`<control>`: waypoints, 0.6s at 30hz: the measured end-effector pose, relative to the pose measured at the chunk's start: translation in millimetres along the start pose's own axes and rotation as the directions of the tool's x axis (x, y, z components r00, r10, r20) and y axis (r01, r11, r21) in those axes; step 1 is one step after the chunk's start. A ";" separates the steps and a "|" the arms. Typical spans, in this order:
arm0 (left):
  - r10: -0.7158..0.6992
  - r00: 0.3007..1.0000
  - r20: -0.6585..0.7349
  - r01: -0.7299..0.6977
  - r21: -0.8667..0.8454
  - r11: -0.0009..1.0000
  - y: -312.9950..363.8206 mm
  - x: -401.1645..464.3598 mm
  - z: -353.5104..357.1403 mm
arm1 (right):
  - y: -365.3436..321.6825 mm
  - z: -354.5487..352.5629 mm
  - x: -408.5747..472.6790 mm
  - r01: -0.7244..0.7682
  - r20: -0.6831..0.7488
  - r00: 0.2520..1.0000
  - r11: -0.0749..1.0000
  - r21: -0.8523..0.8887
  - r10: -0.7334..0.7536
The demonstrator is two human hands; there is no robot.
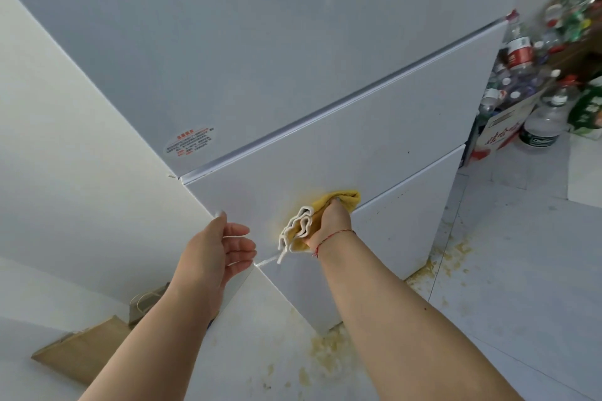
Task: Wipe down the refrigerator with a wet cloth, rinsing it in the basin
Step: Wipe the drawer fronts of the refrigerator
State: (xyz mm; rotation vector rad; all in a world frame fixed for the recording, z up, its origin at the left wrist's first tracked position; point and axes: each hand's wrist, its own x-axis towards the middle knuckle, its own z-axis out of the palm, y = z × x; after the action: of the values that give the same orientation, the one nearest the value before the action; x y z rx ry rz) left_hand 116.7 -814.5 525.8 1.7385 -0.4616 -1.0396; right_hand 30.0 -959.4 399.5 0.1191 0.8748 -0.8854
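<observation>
Right hand (pixel 330 221), fingers curled around bunched yellow cloth with white edging (pixel 312 221), pressing it against tall white refrigerator (pixel 374 146) door. At nine o'clock of cloth, left hand (pixel 218 254), fingers relaxed, open, gripping nothing, beside door edge.

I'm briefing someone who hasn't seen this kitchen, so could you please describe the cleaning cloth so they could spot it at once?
Start at the tall white refrigerator filling the middle of the view. Low on its front, near the seam between two doors, the right hand presses a bunched cloth against the panel. It is the only yellow thing there, with white edging trailing down.
</observation>
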 end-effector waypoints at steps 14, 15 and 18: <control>0.028 0.985 0.168 -0.042 0.082 0.996 16.9 13.3 93.3 | -156.4 -34.0 34.0 0.617 -0.083 0.702 0.662 -0.427 -0.708; 0.034 0.985 0.169 -0.049 0.085 0.995 17.4 13.9 94.5 | -145.1 -29.4 22.6 0.653 -0.009 0.679 0.609 -0.450 -0.734; 0.046 0.984 0.170 -0.059 0.070 0.996 19.4 16.6 96.9 | -100.9 -17.1 -13.8 0.833 0.173 0.447 0.338 -0.439 -0.878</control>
State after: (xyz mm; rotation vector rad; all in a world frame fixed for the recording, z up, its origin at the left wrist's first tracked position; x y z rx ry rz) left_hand 50.0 -889.3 525.2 1.7010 -0.6570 -1.1496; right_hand -57.5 -1009.0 423.1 -0.8518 1.2435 -1.6470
